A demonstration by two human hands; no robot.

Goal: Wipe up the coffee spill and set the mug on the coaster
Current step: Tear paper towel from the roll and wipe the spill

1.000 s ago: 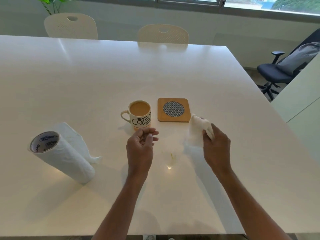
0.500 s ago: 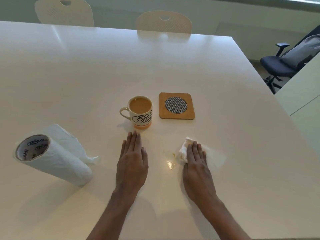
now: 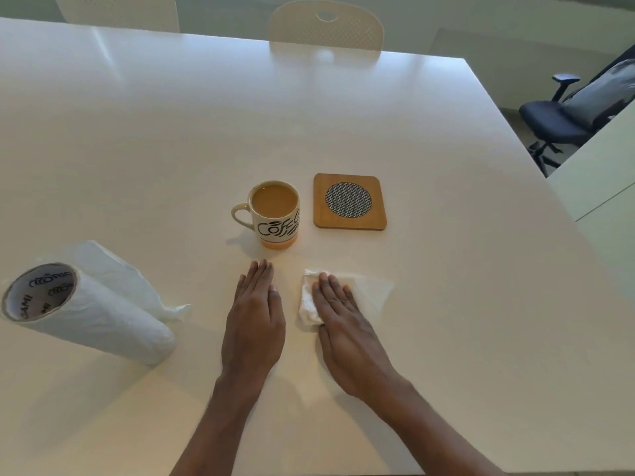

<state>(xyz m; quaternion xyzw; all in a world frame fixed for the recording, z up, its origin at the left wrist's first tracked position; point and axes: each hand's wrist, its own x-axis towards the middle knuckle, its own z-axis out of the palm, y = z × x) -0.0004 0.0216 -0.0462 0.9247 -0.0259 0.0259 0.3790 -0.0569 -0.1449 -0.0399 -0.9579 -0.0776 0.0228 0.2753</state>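
Observation:
A white mug [image 3: 275, 214] with black lettering and an orange base stands on the white table [image 3: 171, 132], full of milky coffee, handle to the left. Just right of it lies a square wooden coaster [image 3: 349, 202] with a round mesh centre. My right hand [image 3: 338, 317] lies flat with straight fingers, pressing a crumpled white paper towel [image 3: 371, 293] onto the table in front of the coaster. The spill is hidden under the towel and hand. My left hand [image 3: 256, 310] rests flat on the table just in front of the mug, holding nothing.
A paper towel roll [image 3: 86, 314] lies on its side at the left, a loose sheet trailing behind it. Two pale chairs [image 3: 326, 25] stand at the table's far edge. A dark office chair [image 3: 563, 118] is beyond the right edge.
My right hand came down from the air and pressed the towel onto the table, then slid it left over the spill. My left hand opened and laid flat on the table.

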